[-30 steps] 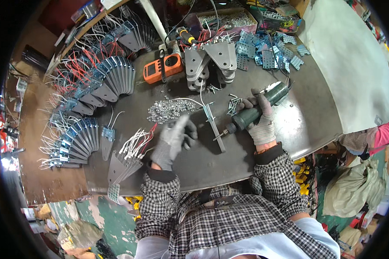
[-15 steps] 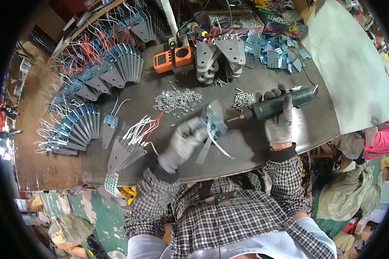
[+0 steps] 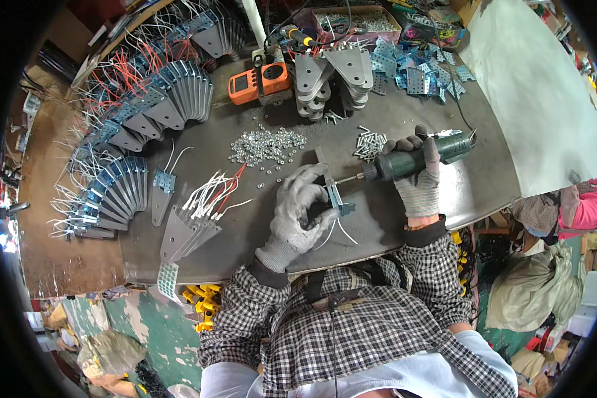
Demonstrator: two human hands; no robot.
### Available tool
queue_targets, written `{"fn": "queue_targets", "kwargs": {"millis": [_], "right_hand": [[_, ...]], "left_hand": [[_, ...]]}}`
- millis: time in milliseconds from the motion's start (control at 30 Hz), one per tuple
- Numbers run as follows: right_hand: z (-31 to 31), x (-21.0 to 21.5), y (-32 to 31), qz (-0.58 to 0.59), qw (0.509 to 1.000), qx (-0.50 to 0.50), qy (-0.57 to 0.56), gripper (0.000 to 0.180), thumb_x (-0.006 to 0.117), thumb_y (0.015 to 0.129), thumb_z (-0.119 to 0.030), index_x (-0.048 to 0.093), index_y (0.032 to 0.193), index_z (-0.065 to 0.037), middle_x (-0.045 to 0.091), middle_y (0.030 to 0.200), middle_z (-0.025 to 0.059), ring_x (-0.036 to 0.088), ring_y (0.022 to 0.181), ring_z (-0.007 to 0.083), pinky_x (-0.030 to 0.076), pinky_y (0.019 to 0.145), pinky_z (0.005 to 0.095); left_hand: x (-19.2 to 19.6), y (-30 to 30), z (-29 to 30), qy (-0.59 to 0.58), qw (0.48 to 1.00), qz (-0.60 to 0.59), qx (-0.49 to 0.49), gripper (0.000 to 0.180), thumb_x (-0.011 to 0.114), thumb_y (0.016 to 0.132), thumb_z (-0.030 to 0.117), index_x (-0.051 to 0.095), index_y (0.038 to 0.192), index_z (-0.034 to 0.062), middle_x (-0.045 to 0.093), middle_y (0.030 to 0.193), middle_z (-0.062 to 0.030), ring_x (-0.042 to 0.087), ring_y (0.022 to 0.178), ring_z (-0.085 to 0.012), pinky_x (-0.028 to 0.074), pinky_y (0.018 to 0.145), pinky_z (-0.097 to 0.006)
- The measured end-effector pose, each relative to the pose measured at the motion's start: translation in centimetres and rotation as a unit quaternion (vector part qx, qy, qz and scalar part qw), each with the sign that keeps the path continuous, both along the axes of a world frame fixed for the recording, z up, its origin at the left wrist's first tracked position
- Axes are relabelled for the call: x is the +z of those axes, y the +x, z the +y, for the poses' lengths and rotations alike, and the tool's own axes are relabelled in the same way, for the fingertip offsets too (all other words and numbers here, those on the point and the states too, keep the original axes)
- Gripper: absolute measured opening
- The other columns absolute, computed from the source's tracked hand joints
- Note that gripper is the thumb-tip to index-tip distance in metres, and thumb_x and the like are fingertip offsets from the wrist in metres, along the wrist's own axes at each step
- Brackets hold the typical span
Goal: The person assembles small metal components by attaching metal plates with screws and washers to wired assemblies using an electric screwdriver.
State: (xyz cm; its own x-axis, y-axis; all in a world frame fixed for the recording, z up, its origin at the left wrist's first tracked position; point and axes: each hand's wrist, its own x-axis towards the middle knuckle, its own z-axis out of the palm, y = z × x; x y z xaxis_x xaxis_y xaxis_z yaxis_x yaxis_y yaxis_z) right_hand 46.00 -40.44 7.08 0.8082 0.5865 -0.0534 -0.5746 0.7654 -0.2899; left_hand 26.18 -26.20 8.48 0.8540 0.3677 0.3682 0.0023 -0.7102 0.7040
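Since half a second ago, the left hand has turned the grey metal plate edge-on, beside the bit of the green power screwdriver.
The left grip is closed round the plate, fingers behind and thumb below, above the near part of the table; the plate's blue block sits towards five o'clock, with white wires hanging below. At three o'clock from the plate, the right grip is wrapped round the screwdriver, the right hand supporting it from below; whether the bit touches the plate, I cannot tell. Loose nuts lie at eleven o'clock from the left hand, screws at two o'clock from the plate, and a bundle of wired plates at eight o'clock.
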Motion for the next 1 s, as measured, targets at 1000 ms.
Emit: {"fn": "queue_targets", "kwargs": {"millis": [1000], "right_hand": [[0.7, -1.5, -0.2, 0.027, 0.999, 0.002, 0.027, 0.044, 0.070, 0.088, -0.019, 0.050, 0.124, -0.005, 0.055, 0.088, 0.0008, 0.057, 0.083, 0.0160, 0.049, 0.093, 0.0468]], "left_hand": [[-0.7, 0.4, 5.6, 0.342, 0.854, 0.377, 0.106, 0.007, 0.056, 0.087, 0.012, 0.057, 0.091, 0.0072, 0.060, 0.085, -0.0127, 0.067, 0.074, -0.0277, 0.054, 0.060, -0.040]]}}
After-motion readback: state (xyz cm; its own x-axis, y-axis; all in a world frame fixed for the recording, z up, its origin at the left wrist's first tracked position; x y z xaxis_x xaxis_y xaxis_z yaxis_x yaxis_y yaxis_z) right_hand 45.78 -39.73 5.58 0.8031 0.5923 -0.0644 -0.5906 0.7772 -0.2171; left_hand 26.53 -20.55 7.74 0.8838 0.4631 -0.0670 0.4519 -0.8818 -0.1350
